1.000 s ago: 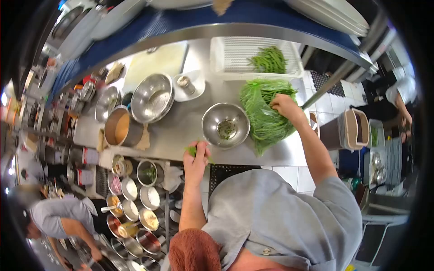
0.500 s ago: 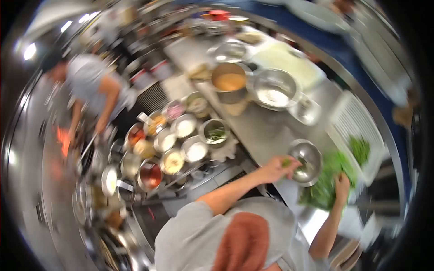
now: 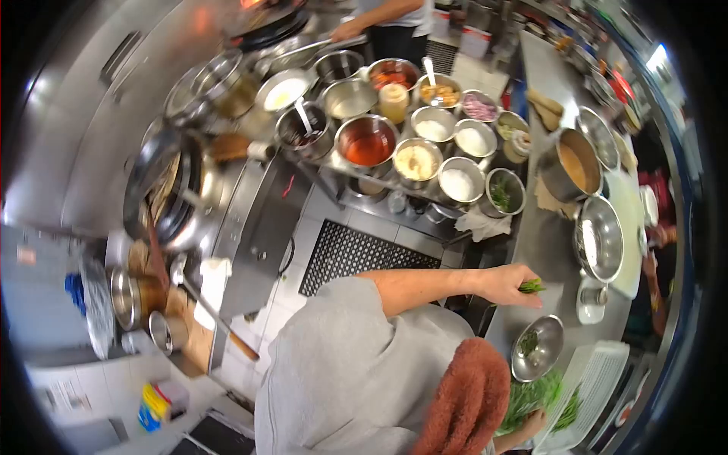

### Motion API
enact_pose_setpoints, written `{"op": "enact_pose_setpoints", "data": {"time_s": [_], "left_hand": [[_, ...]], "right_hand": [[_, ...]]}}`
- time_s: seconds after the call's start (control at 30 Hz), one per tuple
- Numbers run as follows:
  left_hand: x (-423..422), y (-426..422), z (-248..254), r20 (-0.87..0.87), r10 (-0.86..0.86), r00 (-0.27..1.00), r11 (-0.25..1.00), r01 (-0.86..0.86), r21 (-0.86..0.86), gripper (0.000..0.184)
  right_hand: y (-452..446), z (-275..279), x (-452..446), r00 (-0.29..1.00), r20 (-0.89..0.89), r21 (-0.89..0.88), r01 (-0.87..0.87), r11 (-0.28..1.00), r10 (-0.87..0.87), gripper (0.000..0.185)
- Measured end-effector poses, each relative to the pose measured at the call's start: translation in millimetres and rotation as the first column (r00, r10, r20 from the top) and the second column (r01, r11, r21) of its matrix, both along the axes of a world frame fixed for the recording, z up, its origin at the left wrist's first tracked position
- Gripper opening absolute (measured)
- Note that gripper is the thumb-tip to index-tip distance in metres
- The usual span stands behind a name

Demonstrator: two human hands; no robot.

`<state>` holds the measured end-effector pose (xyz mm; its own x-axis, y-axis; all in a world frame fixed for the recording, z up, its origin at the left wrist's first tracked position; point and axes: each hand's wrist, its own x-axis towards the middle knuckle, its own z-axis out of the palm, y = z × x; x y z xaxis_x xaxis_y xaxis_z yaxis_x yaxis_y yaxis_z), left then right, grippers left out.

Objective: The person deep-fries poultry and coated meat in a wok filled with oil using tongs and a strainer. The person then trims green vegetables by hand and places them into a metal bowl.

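My left hand is closed around a small bunch of green herbs, whose tips stick out past the fingers. It hovers over the near edge of the steel counter, apart from a small metal bowl. Some cut herbs lie inside that bowl. Beside the bowl is a pile of leafy greens, slightly blurred. My right hand, low in the view, has its fingers curled on the greens. A white slotted basket with more green stalks stands beyond the pile.
Several metal pots of sauces and ingredients, including one of red sauce and one of herbs, stand to the left. A large pot and a steel bowl sit farther along the counter. A co-worker's arm reaches toward the stove.
The view has swung left, bringing the stove, wok and floor mat into sight. My left hand has moved from the bowl's rim with the herbs; my right hand stays by the greens.
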<state>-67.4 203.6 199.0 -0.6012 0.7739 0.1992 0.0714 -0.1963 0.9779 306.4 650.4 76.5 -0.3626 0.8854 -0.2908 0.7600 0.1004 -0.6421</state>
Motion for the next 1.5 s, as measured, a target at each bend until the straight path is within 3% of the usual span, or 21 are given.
{"op": "enact_pose_setpoints", "data": {"time_s": [0.03, 0.1, 0.2, 0.27, 0.33, 0.47, 0.5, 0.53, 0.6, 0.63, 0.7, 0.77, 0.83, 0.93, 1.0, 1.03, 1.1, 1.33, 1.43, 1.47, 1.5], "left_hand": [[-0.4, -6.9, -0.3, -0.025, 0.001, 1.000, 1.000, -0.001, -0.001, 0.033], [0.5, -15.3, -2.0, -0.027, 0.057, 0.998, 0.998, -0.057, 0.017, 0.032], [1.9, -19.1, 0.2, 0.003, 0.040, 0.999, 0.999, -0.040, -0.020, 0.030], [4.0, -14.8, 5.4, 0.037, -0.005, 0.999, 0.997, 0.008, -0.072, 0.029], [9.4, -2.4, 12.8, -0.069, -0.075, 0.995, 0.995, 0.070, -0.064, 0.030], [30.2, 42.5, 12.8, -0.070, -0.208, 0.976, 0.978, 0.209, 0.019, 0.030], [35.5, 48.9, 15.6, -0.072, -0.239, 0.968, 0.970, 0.241, 0.021, 0.030], [42.1, 54.0, 21.1, 0.005, -0.198, 0.980, 0.979, 0.197, 0.057, 0.030], [47.5, 59.9, 25.9, 0.164, -0.171, 0.972, 0.981, 0.152, 0.120, 0.030], [46.1, 59.5, 26.7, 0.164, -0.207, 0.964, 0.975, 0.189, 0.119, 0.030], [34.8, 58.5, 27.2, 0.040, -0.179, 0.983, 0.984, 0.179, 0.007, 0.025], [27.9, 63.7, 11.0, -0.425, -0.039, 0.905, 0.998, 0.058, 0.033, 0.022], [29.3, 66.2, 14.1, -0.488, -0.115, 0.865, 0.988, 0.151, 0.035, 0.026], [26.2, 66.4, 10.3, -0.559, -0.162, 0.813, 0.987, 0.141, -0.080, 0.026], [24.6, 62.4, 12.8, -0.616, -0.178, 0.768, 0.982, 0.099, -0.161, 0.024], [22.2, 60.4, 14.5, -0.636, -0.193, 0.747, 0.976, 0.081, -0.201, 0.024], [18.7, 60.1, 15.6, -0.615, -0.286, 0.735, 0.947, 0.118, -0.299, 0.027], [20.9, 66.8, 12.8, -0.593, -0.310, 0.743, 0.946, 0.180, -0.270, 0.019], [27.6, 70.4, 13.8, -0.567, -0.311, 0.763, 0.948, 0.208, -0.240, 0.014], [30.2, 70.8, 14.4, -0.556, -0.295, 0.777, 0.954, 0.210, -0.212, 0.011], [31.4, 71.3, 13.7, -0.553, -0.302, 0.776, 0.952, 0.218, -0.215, 0.011]], "right_hand": [[16.9, -4.4, 12.5, 0.994, -0.103, -0.025, 0.033, 0.999, -0.035, 0.023], [8.4, 22.5, 17.0, 0.955, -0.288, 0.202, 0.131, 0.971, -0.069, 0.022], [-43.4, 97.0, 5.2, 0.835, -0.538, 0.572, 0.262, 0.777, 0.115, 0.022], [-68.2, 131.9, -8.1, 0.766, -0.591, 0.648, 0.268, 0.713, 0.250, 0.021], [-89.9, 137.8, -32.6, 0.754, -0.597, 0.616, 0.213, 0.759, 0.274, 0.020], [-144.5, 145.0, -103.5, 0.680, -0.645, 0.460, -0.020, 0.888, 0.349, 0.017], [-174.0, 137.0, -123.7, 0.754, -0.562, 0.455, -0.060, 0.889, 0.339, 0.018], [-199.6, 131.5, -142.9, 0.670, -0.630, 0.348, -0.209, 0.914, 0.393, 0.018], [-249.3, 135.2, -175.3, 0.621, -0.595, 0.319, -0.400, 0.859, 0.510, 0.011], [-260.1, 133.7, -183.1, 0.611, -0.617, 0.285, -0.415, 0.864, 0.496, 0.011], [-262.1, 127.9, -190.7, 0.586, -0.670, 0.242, -0.409, 0.880, 0.456, 0.012], [-262.0, 127.5, -201.9, 0.563, -0.721, 0.197, -0.392, 0.899, 0.403, 0.012], [-266.7, 140.8, -201.7, 0.619, -0.731, 0.126, -0.288, 0.949, 0.285, 0.012], [-263.0, 150.5, -201.9, 0.647, -0.707, 0.088, -0.322, 0.943, 0.287, 0.011], [-258.2, 169.4, -197.7, 0.734, -0.450, 0.304, -0.410, 0.860, 0.509, 0.010], [-256.9, 170.4, -196.1, 0.764, -0.447, 0.302, -0.361, 0.882, 0.466, 0.010], [-253.7, 170.2, -192.5, 0.662, -0.265, 0.541, -0.499, 0.677, 0.701, 0.011], [-254.1, 160.4, -184.3, 0.695, -0.226, 0.569, -0.474, 0.671, 0.682, 0.011], [-252.0, 145.0, -182.7, 0.698, -0.369, 0.560, -0.361, 0.746, 0.614, 0.010], [-251.3, 133.4, -181.0, 0.718, -0.573, 0.258, -0.300, 0.918, 0.396, 0.009], [-249.5, 124.2, -179.2, 0.718, -0.686, -0.084, -0.242, 0.967, 0.120, 0.009]]}}
